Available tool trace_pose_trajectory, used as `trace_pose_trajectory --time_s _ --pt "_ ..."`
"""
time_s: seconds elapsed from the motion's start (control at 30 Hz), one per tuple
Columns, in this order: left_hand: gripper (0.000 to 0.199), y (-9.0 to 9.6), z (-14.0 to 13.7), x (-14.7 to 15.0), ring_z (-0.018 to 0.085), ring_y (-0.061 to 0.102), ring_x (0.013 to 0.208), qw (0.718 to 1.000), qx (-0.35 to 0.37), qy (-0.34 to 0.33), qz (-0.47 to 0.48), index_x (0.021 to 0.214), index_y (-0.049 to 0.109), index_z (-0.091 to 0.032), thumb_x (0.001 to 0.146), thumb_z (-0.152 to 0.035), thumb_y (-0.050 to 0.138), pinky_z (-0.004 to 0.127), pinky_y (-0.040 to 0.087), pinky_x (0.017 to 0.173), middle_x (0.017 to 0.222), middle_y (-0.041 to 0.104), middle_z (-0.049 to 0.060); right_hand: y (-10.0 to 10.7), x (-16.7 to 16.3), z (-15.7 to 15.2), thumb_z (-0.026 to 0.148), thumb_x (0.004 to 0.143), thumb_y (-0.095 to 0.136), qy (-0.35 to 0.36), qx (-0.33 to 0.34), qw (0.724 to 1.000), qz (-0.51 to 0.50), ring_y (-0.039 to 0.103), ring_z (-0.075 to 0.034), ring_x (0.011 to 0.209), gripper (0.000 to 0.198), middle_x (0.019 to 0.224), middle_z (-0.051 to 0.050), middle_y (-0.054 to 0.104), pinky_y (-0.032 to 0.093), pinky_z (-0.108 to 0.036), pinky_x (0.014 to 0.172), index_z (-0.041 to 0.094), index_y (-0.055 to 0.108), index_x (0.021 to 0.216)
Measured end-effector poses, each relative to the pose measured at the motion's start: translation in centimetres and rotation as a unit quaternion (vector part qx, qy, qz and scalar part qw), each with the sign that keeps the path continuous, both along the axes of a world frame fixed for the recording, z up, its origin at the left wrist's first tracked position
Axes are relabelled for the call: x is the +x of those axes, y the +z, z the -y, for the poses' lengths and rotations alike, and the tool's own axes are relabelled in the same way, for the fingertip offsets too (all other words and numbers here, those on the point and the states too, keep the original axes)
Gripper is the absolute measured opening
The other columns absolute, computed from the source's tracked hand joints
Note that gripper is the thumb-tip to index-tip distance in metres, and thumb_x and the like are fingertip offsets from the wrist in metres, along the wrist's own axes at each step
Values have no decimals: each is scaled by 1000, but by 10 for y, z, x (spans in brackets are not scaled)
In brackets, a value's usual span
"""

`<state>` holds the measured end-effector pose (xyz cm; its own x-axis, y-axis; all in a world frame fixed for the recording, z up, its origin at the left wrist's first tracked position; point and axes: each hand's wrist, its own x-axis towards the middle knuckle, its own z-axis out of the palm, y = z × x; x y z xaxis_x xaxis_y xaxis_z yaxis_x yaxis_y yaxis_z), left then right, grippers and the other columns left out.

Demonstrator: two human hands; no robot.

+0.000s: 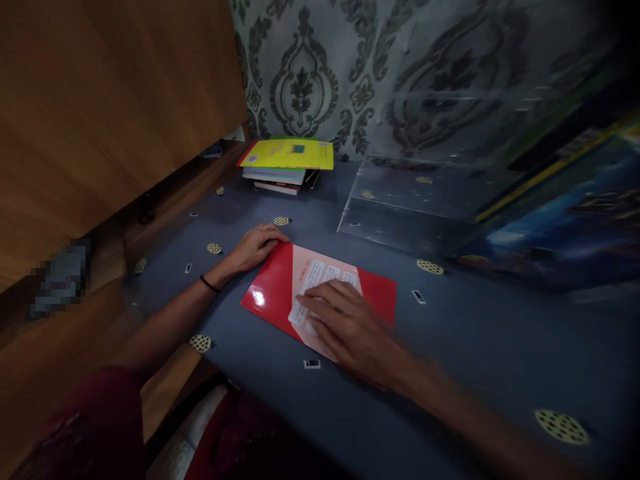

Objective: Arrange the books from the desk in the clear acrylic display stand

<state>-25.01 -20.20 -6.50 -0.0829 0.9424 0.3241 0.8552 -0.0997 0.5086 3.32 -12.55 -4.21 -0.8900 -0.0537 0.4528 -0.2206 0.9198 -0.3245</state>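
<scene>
Red booklet [273, 283]: flat on the counter [480, 347], partly beneath the right grip [345, 320], its far-left corner at the left grip [257, 245].
Right grip: fingers stretched out over the pale panel, pinching nothing visible.
Left grip: fingers close together; cannot tell whether they pinch the corner.
Near edge: a strip of counter separates booklet from counter edge, on the body side of both grips.
Room: counter surface stretches widely rightward of the right grip.
Book stack [275, 175]: beyond the left grip, well apart, yellow-covered book [285, 155] on top.
Clear panel [400, 217]: beyond the right grip, bounding the far side.
Wooden panel [125, 87]: left of the left grip.
</scene>
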Motion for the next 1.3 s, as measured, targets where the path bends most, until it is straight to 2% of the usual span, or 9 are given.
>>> trace_pose_trajectory --time_s 0.1,0.23,0.37,0.57,0.8,0.97,1.17,1.3 --pt "31 -4 0 0 21 64 103 1000 17 -1 1 105 75 -20 96 -12 46 38 49 98 108 73 7 5 -34 27 24 105 44 48 52 995 71 56 -24 92 33 101 -11 66 51 -41 85 16 64 130" --pt "33 -6 0 2 20 63 101 1000 25 -10 1 106 74 -18 94 -8 45 36 50 96 107 72 8 -3 -62 43 38 103 55 40 87 988 117 53 -24 91 42 102 -10 62 48 -40 83 21 59 140" --pt "33 -5 -1 2 20 63 101 1000 10 -3 -7 104 74 -19 92 -6 46 36 49 96 106 71 6 -4 -70 46 45 101 56 22 110 984 138 51 -25 91 45 102 -10 60 47 -41 82 23 61 140" --pt "37 -6 -1 2 20 62 105 1000 4 -1 -12 104 73 -20 92 -3 43 38 49 97 108 71 6 0 -72 47 42 102 55 16 101 983 154 51 -24 89 41 102 -9 59 47 -40 83 25 63 138" --pt "37 -3 0 2 19 64 102 1000 -2 -2 0 105 74 -21 93 -5 43 37 50 97 105 71 6 -5 -76 42 40 105 49 -5 70 989 132 53 -23 87 38 100 -9 61 48 -38 77 24 65 136" --pt "37 0 1 1 19 66 105 999 -4 -3 38 108 74 -20 95 -7 43 37 50 99 110 74 6 -7 -80 35 39 105 49 -29 76 988 129 53 -24 87 39 101 -10 61 47 -38 75 23 65 136" --pt "35 2 2 2 21 68 107 996 -14 32 86 125 68 -18 104 -29 42 34 51 98 113 75 8 -9 -89 13 37 104 52 -64 87 986 131 54 -26 94 39 105 -12 59 48 -40 82 22 65 137" --pt "43 4 3 3 22 68 108 995 -11 39 91 120 69 -17 107 -41 36 35 50 99 113 75 8 -11 -98 -5 36 105 49 -101 102 982 121 52 -27 95 36 103 -12 58 47 -41 82 23 67 134"
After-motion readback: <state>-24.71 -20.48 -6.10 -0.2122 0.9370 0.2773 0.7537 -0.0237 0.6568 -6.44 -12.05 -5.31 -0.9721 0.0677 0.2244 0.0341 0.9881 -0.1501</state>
